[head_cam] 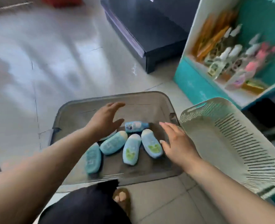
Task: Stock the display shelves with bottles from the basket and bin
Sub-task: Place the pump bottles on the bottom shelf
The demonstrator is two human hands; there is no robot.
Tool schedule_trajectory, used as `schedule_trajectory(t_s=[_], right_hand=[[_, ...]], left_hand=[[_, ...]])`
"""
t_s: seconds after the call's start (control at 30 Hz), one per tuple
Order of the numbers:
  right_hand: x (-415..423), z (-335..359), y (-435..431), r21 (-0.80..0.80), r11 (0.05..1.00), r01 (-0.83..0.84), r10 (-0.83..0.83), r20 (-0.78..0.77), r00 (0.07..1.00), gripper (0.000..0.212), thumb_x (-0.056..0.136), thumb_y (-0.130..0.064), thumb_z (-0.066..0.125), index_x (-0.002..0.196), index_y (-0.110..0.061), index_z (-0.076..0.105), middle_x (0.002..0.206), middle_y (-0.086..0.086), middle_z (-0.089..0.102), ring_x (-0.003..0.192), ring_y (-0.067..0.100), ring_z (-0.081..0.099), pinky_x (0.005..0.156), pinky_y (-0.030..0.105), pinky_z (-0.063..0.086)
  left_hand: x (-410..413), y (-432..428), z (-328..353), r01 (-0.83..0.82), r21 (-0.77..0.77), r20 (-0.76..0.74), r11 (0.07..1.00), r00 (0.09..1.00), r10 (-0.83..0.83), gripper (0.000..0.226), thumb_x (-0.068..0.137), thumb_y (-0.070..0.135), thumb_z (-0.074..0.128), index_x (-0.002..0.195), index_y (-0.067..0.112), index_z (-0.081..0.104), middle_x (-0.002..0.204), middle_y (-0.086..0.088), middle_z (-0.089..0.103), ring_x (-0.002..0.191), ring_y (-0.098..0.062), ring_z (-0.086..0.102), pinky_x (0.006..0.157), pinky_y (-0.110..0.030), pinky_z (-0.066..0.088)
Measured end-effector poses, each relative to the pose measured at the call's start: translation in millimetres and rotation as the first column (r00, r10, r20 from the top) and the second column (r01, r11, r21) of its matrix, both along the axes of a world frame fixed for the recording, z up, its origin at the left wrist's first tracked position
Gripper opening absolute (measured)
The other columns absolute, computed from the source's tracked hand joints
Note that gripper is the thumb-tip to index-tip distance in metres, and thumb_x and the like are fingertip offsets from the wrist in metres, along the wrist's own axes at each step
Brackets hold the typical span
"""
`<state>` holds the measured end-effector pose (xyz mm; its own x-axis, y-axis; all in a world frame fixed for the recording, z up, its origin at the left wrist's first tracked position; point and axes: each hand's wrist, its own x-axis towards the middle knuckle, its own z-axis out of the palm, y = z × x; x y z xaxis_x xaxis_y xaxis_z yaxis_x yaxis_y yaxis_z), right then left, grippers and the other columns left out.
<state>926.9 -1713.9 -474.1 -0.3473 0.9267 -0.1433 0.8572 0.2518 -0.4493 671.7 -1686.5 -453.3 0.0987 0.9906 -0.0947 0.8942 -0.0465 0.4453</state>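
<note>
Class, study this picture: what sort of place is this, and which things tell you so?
Probably a small shop or its stockroom: a teal-and-white display shelf holds rows of small bottles, a grey bin of blue bottles sits on the tiled floor, and a white slotted basket stands beside it.

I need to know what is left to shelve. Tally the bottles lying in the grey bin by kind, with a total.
Light-blue bottles with white caps: 4
Small darker blue bottle with a picture label: 1
Total: 5 in plain view; a pale shape under the left hand may be another.
</note>
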Motion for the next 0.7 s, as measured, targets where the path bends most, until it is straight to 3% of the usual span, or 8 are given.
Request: schedule_trajectory(t_s=[0.1, 0.2, 0.4, 0.57, 0.7], right_hand=[[-38, -40, 19, -0.102, 0.993, -0.064, 0.069, 0.045, 0.997, 0.063, 0.089, -0.018, 0.059, 0.146, -0.018, 0.033, 0.148, 0.002, 0.036, 0.135, 0.022, 0.033, 0.109, 0.026, 0.024], [-62, -86, 40, -0.214, 0.977, -0.019, 0.043, 0.108, 0.993, 0.066, 0.091, -0.022, 0.058, 0.149, -0.021, 0.026, 0.151, 0.002, 0.029, 0.137, 0.023, 0.03, 0.111, 0.032, 0.026], [-84, -171, 63, -0.44, 0.887, 0.141, 0.018, 0.339, 0.941, 0.078, 0.089, -0.031, 0.061, 0.15, -0.027, 0.013, 0.152, 0.01, 0.02, 0.132, 0.034, 0.033, 0.106, 0.038, 0.033], [-85, -215, 65, -0.475, 0.839, 0.266, -0.039, 0.435, 0.9, 0.078, 0.092, -0.031, 0.053, 0.149, -0.035, 0.001, 0.151, 0.018, 0.012, 0.13, 0.036, 0.03, 0.106, 0.04, 0.03], [-84, -226, 70, -0.431, 0.843, 0.323, -0.117, 0.438, 0.891, 0.099, 0.083, -0.038, 0.067, 0.149, -0.034, -0.007, 0.139, 0.018, 0.029, 0.123, 0.035, 0.038, 0.103, 0.041, 0.033]], left_hand=[[-37, -17, -52, -0.101, -0.132, -0.012, 0.986, 0.995, 0.1, 0.057, 0.085, 0.021, 0.066, 0.138, 0.019, 0.044, 0.137, -0.004, 0.05, 0.123, -0.025, 0.048, 0.097, -0.03, 0.037], [-56, -28, -100, -0.159, -0.237, -0.015, 0.958, 0.987, 0.16, 0.057, 0.085, 0.023, 0.065, 0.138, 0.021, 0.043, 0.137, -0.004, 0.049, 0.118, -0.024, 0.05, 0.094, -0.03, 0.038], [-55, -26, -172, -0.1, -0.39, -0.002, 0.915, 0.994, 0.107, 0.06, 0.086, 0.021, 0.063, 0.141, 0.019, 0.039, 0.14, -0.007, 0.045, 0.125, -0.027, 0.045, 0.101, -0.033, 0.034], [-36, -18, -209, -0.048, -0.458, 0.048, 0.887, 0.996, 0.078, 0.061, 0.086, 0.027, 0.063, 0.141, 0.021, 0.037, 0.143, -0.005, 0.043, 0.129, -0.023, 0.041, 0.104, -0.03, 0.031], [-17, -17, -230, -0.081, -0.512, 0.087, 0.855, 0.985, 0.146, 0.055, 0.088, 0.029, 0.061, 0.138, 0.016, 0.041, 0.134, -0.008, 0.051, 0.121, -0.024, 0.048, 0.098, -0.032, 0.037]])
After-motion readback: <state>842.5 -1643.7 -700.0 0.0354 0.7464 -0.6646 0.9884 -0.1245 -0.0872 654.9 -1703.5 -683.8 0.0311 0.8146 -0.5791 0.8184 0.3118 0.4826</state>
